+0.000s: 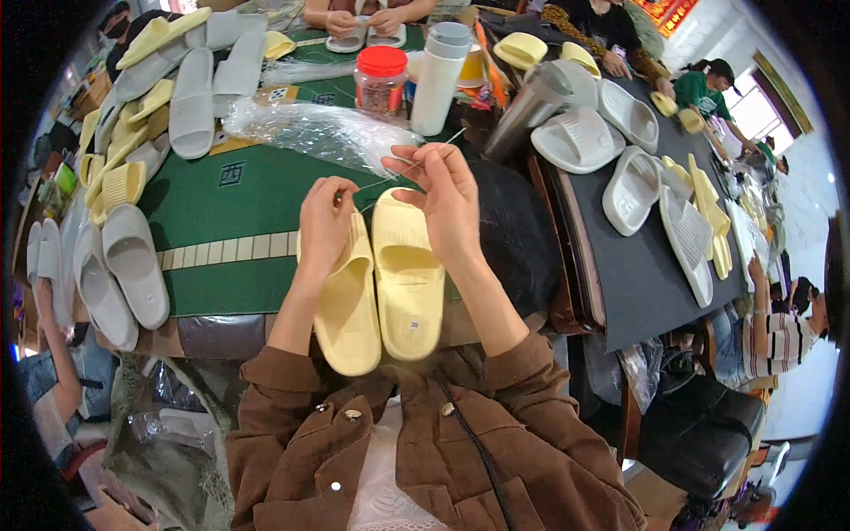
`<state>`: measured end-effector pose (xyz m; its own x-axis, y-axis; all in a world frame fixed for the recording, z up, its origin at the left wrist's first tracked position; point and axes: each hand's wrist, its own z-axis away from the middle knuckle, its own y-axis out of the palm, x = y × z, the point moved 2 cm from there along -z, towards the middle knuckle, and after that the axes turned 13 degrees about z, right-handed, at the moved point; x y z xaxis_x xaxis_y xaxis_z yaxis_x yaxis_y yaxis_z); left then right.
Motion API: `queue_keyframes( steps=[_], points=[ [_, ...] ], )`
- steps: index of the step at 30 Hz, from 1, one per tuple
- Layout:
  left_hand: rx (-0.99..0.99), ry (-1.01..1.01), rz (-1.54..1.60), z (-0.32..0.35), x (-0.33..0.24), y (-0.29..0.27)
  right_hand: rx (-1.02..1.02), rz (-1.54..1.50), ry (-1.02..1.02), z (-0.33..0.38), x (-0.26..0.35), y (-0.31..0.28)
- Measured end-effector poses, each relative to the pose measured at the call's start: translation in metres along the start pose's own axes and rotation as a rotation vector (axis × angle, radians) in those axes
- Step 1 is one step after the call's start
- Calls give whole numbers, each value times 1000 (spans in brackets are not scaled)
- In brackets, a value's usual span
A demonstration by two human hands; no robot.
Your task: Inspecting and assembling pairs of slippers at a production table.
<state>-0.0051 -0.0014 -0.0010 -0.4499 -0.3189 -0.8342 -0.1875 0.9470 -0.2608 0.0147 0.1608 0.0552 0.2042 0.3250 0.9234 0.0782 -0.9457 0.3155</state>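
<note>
A pair of pale yellow slide sandals [409, 281] lies side by side at the near edge of the green table [221, 230], toes pointing away from me. My left hand [325, 221] hovers over the left sandal with its fingers pinched on one end of a thin clear strand [398, 173]. My right hand [447, 199] is raised above the right sandal and pinches the other part of that strand, whose free end sticks up toward a white bottle. Brown jacket sleeves cover both my forearms.
A crumpled clear plastic bag [314, 133] lies just beyond my hands. Behind it stand a red-lidded jar [381, 80], a white bottle [440, 75] and a steel flask [529, 108]. Grey and yellow sandals [119, 265] pile at the left; white ones [633, 186] cover the dark table on the right. Other people work around.
</note>
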Motion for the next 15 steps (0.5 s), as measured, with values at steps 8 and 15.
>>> queue_keyframes(
  steps=[8, 15],
  points=[
    [22, -37, 46, -2, 6, 0, -77, 378, -300, 87, 132, -58],
    [79, -47, 0, 0, 10, -1, -525, 1278, -328, 50, 172, -204]
  ],
)
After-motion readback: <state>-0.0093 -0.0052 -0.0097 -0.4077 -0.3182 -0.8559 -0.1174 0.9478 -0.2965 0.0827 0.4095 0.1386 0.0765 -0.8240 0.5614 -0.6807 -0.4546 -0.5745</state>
